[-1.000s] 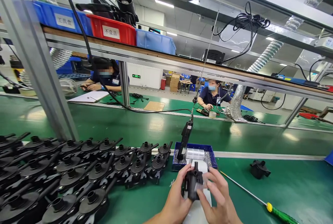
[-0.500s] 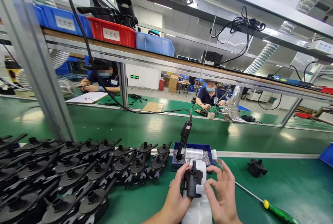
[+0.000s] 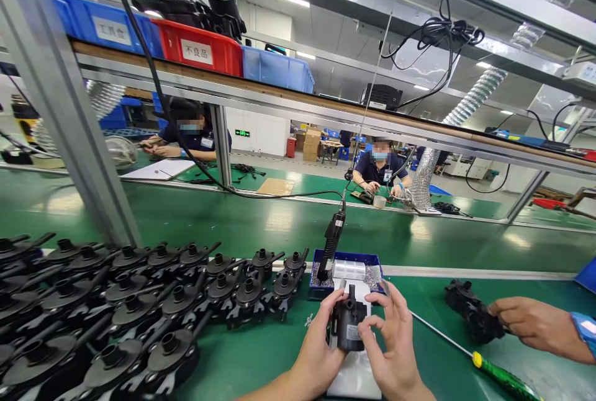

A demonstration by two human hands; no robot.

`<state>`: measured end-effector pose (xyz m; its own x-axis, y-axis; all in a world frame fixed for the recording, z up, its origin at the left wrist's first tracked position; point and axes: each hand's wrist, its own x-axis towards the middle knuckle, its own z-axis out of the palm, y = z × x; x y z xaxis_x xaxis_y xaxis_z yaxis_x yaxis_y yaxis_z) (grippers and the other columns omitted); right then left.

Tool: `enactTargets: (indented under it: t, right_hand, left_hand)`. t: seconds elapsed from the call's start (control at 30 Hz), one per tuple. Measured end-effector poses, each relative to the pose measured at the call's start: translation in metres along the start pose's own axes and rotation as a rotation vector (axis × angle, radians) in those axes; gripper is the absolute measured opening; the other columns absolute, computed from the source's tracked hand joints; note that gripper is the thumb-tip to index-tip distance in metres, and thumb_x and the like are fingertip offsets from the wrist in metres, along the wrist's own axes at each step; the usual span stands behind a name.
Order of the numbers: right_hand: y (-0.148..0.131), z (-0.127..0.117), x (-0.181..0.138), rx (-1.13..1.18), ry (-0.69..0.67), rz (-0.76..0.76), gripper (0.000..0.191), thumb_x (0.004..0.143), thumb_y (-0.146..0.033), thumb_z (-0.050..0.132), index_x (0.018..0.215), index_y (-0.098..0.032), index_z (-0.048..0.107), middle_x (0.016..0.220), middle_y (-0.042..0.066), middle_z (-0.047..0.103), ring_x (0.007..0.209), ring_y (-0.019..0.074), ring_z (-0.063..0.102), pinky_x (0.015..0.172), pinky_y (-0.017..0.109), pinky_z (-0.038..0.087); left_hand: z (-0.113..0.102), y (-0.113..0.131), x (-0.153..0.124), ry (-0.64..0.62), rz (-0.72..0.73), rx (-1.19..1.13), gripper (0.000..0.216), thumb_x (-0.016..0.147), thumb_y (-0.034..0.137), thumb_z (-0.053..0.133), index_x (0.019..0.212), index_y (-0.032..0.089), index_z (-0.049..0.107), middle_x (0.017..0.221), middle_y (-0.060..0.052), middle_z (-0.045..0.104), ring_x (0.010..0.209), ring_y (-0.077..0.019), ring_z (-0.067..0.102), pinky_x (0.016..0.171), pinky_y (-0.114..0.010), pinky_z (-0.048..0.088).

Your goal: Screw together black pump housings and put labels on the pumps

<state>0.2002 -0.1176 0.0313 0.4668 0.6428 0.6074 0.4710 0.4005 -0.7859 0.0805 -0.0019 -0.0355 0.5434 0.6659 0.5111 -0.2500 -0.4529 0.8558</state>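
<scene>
My left hand is wrapped around the side of a black cylindrical plastic part, held upright with a thin spout at its top. A small silvery label lies on the front of the part. My right hand has its thumb at the label's right edge and its index finger against the part's upper right side. Some small thin grey piece shows by its other fingertips; its kind is unclear. Beneath my hands runs a strip of white label backing. Behind them a blue tray contains small metal pieces and an electric screwdriver.
Rows of black assemblies fill the left side. A green-handled screwdriver lies at right. Another person's hand grips a black part beside a similar one. Two people sit across the bench, beyond a metal post.
The label, which stuck out sideways at my right thumb, now lies against the black part. Another person's hand has come in from the right with a black part. My view has shifted slightly.
</scene>
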Motion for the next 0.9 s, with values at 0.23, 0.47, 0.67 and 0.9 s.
enactTargets:
  t: [0.23, 0.47, 0.67, 0.9]
  right_hand:
    - [0.001, 0.0, 0.0, -0.119, -0.038, -0.208, 0.06, 0.11, -0.014, 0.055, 0.16, -0.044, 0.04, 0.165, 0.016, 0.033, 0.126, 0.0326, 0.064, 0.074, 0.043, 0.07]
    - [0.008, -0.018, -0.002, -0.462, -0.208, -0.609, 0.09, 0.093, 0.012, 0.062, 0.158, -0.048, 0.047, 0.166, 0.012, 0.043, 0.121, 0.0338, 0.074, 0.086, 0.056, 0.074]
    - [0.002, -0.023, 0.012, -0.35, -0.081, -0.249, 0.09, 0.096, -0.017, 0.075, 0.169, -0.041, 0.029, 0.165, 0.016, 0.04, 0.139, 0.0422, 0.057, 0.095, 0.063, 0.068]
    - [0.002, 0.0, 0.003, -0.255, -0.248, 0.002, 0.117, 0.076, -0.015, 0.076, 0.171, -0.035, 0.009, 0.171, 0.017, 0.022, 0.153, 0.0427, 0.041, 0.121, 0.068, 0.046]
  left_hand:
    - [-0.001, -0.001, -0.002, -0.02, 0.019, 0.02, 0.067, 0.098, 0.025, 0.068, 0.159, 0.03, 0.041, 0.156, -0.015, 0.058, 0.146, -0.0318, 0.058, 0.125, -0.054, 0.049]
    - [-0.002, -0.001, -0.001, -0.016, 0.035, -0.024, 0.066, 0.099, 0.024, 0.067, 0.159, 0.029, 0.042, 0.157, -0.016, 0.057, 0.146, -0.0319, 0.059, 0.125, -0.053, 0.05]
    - [0.001, 0.007, -0.001, 0.045, 0.062, -0.012, 0.069, 0.096, 0.024, 0.073, 0.157, 0.034, 0.042, 0.152, -0.011, 0.062, 0.141, -0.0282, 0.063, 0.117, -0.044, 0.058]
    - [-0.004, 0.017, -0.007, -0.015, 0.355, 0.137, 0.074, 0.09, 0.012, 0.068, 0.156, 0.037, 0.048, 0.143, -0.008, 0.07, 0.129, -0.0296, 0.071, 0.112, -0.046, 0.06]
